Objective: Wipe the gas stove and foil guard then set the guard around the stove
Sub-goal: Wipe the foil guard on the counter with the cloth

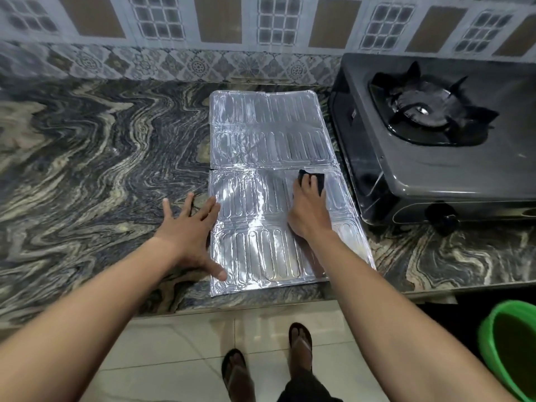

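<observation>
Head view shows the foil guard (pixel 261 181) lying flat on the marbled counter (pixel 87 146), just left of the gas stove (pixel 435 146). Right hand (pixel 309 210) presses a dark cloth (pixel 314 179) onto it; left hand (pixel 191 227), fingers spread wide, pins its left edge.
</observation>
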The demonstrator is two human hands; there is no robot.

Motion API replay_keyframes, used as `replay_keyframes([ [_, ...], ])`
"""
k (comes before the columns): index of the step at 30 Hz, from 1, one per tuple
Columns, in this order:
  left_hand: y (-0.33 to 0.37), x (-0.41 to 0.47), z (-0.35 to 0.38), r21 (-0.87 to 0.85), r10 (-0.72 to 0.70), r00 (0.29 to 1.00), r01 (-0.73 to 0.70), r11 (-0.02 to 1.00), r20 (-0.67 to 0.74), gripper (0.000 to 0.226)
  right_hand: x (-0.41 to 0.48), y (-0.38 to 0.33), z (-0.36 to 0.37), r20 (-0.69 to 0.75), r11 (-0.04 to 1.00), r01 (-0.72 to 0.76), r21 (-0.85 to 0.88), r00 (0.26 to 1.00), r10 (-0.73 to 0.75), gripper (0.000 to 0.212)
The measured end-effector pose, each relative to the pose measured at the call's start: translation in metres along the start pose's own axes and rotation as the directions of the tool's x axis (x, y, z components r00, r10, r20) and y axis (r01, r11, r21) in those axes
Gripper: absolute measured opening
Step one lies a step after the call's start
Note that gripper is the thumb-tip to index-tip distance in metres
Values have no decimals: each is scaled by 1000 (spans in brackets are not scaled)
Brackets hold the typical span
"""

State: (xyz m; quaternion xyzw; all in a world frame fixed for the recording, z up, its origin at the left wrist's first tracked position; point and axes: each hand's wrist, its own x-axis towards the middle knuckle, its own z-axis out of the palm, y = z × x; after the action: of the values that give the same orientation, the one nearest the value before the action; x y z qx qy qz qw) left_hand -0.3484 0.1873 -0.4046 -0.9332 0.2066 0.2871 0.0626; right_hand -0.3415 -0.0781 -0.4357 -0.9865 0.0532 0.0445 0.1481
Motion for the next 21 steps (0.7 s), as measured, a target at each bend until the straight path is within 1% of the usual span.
replay_keyframes([
  [3,1,-2,-1,2,0,1000,0,1000,-4,166,-23,-12,4,67,987,146,63,986,-150,86],
  [5,1,-3,-1,4,-4,1000,4,1000,-6,166,-28,-13,0,96,975,198,102,973,-208,91],
  [9,0,-4,-2,-6,-6,1000,6,1000,2,166,-38,-15,-11,155,955,273,117,945,-289,94],
  [12,1,-4,-3,-14,-6,1000,6,1000,8,166,-59,-26,-6,154,921,361,145,911,-382,88],
  [14,1,-6,-4,-8,-1,1000,1,1000,9,166,-63,-28,3,125,929,354,105,922,-366,81],
  [16,2,-7,-4,-6,5,1000,-5,1000,3,166,-57,-31,8,133,968,248,43,959,-251,77],
  [17,2,-8,-4,-5,8,1000,-8,1000,0,166,-54,-33,9,154,978,209,27,965,-211,76],
  [18,2,-9,-5,-2,10,1000,-10,1000,0,166,-54,-37,9,176,979,201,26,963,-202,74],
  [19,2,-9,-5,-1,13,1000,-13,1000,0,166,-56,-42,11,186,975,221,34,957,-223,72],
  [21,2,-9,-4,-7,15,1000,-15,1000,-2,167,-68,-49,15,183,947,318,54,929,-322,67],
])
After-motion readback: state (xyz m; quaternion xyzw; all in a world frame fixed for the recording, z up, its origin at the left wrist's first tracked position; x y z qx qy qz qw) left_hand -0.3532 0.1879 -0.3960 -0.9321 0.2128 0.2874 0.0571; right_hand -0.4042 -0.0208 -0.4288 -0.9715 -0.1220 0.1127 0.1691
